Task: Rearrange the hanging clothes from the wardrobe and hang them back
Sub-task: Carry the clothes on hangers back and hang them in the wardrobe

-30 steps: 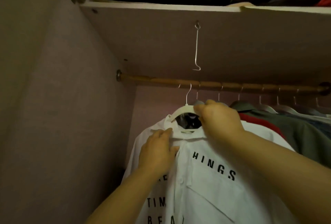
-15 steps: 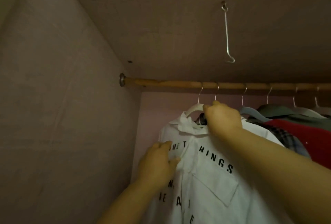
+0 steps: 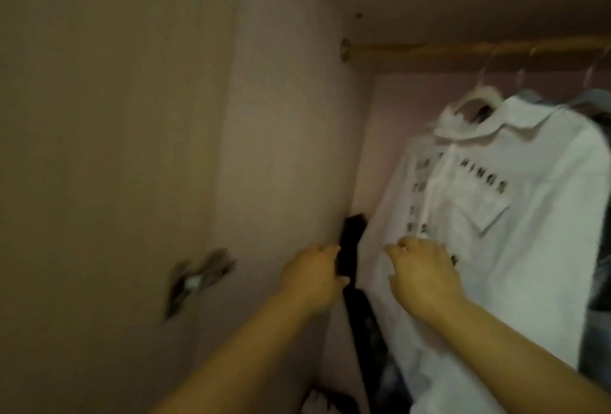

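At 9 o'clock a metal hinge (image 3: 198, 281) sits on the wardrobe wall. Near 6 o'clock the left hand (image 3: 310, 276) grips a black cloth strip (image 3: 352, 241). The right hand (image 3: 423, 276), fingers loosely bent and holding nothing, is before the white shirt (image 3: 529, 215). The shirt hangs at 3 o'clock on a white hanger (image 3: 476, 98) from the wooden rod (image 3: 463, 48), with grey clothes (image 3: 591, 99) crowding behind it.

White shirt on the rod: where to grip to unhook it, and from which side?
Probably the white hanger, hand at the top of its arch, which is exposed above the collar of the white shirt. Come from the left: that side is open to the wall, while other clothes crowd the right.
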`<state>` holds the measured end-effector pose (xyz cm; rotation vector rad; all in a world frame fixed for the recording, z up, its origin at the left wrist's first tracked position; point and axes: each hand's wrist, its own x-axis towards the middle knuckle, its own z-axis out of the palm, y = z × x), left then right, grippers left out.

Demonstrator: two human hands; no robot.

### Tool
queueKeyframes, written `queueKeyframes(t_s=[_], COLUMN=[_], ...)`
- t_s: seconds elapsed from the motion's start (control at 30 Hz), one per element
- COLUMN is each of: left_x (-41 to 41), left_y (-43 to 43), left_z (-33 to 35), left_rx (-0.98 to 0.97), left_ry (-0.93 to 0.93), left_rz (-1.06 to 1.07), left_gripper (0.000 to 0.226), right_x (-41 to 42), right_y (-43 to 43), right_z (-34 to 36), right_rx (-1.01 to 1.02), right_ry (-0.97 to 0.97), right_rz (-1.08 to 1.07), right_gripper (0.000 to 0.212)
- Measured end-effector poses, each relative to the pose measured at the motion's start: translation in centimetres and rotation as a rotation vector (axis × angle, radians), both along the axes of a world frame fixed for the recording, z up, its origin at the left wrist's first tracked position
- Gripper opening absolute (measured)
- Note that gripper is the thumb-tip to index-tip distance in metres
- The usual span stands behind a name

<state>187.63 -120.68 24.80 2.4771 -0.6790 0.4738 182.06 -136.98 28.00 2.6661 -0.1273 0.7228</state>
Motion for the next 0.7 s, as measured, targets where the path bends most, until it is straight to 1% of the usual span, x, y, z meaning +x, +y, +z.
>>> queueKeyframes(t_s=[0.1, 0.2, 0.27, 0.3, 0.4, 0.47, 0.57, 0.7], left_x=[-6.2, -14.1, -19.8, -24.0, -31.8, -37.9, -45.8, -54.5], left_y=[5.4, 11.8, 15.7, 18.7, 23.9, 28.0, 33.5, 39.9], left_z=[-6.1, -11.7, -15.0, -16.5, -19.6, -21.0, -22.5, -23.0], left_rx=[0.064, 0.076, 0.105, 0.121, 0.143, 0.157, 0.138, 0.045], left_ry=[0.115, 0.236, 0.292, 0.336, 0.408, 0.476, 0.555, 0.606], left_rz=[0.133, 0.312, 0.454, 0.545, 0.713, 0.873, 1.079, 1.287], left_gripper=[0.056, 0.063, 0.065, 0.065, 0.063, 0.060, 0.059, 0.061], right_x=[-2.6, -6.2, -9.3, -11.3, -15.1, -18.6, -24.2, -31.4], right_y=[4.3, 9.8, 13.2, 16.2, 20.5, 24.6, 31.3, 41.2], right_z=[-7.2, -12.9, -15.8, -17.5, -20.8, -22.8, -24.7, -25.5], right_rx=[0.097, 0.198, 0.240, 0.252, 0.322, 0.315, 0.235, 0.177], right_ry=[0.153, 0.300, 0.389, 0.447, 0.578, 0.712, 0.853, 0.959], right_rz=[0.180, 0.351, 0.446, 0.512, 0.641, 0.743, 0.919, 1.165], right_gripper=[0.045, 0.050, 0.051, 0.052, 0.054, 0.054, 0.053, 0.052])
